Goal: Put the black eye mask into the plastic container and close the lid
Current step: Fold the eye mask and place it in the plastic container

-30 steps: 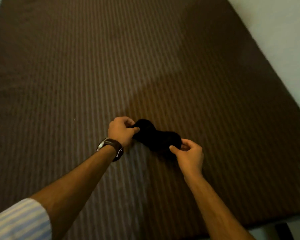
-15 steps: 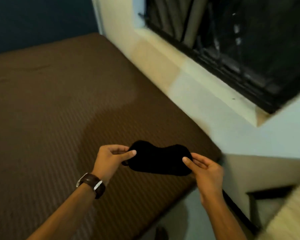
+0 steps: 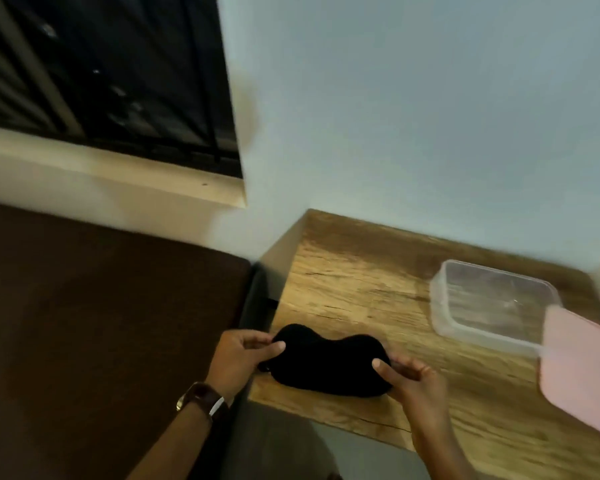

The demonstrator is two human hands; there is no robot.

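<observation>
a person's left hand [image 3: 238,355] and right hand [image 3: 407,377] hold the black eye mask [image 3: 326,365] stretched between them, each pinching one end between thumb and fingers, over the near left corner of a wooden table [image 3: 354,282]. the plastic container [image 3: 492,303] stands open and looks empty on the table, off to the right of the mask and apart from it, with its pink lid [image 3: 582,372] just beside it, nearer the camera; whether the two touch is hard to tell through the blur.

to do this step well, the mask likely needs to travel right, be lowered flat or folded so no edge or strap drapes over the rim, then be released before either hand reaches for the lid.

nothing lies on the table between mask and container. a brown mattress [image 3: 101,323] fills the left, a dark window [image 3: 108,71] above it, and a wristwatch [image 3: 201,403] sits on the left wrist.
</observation>
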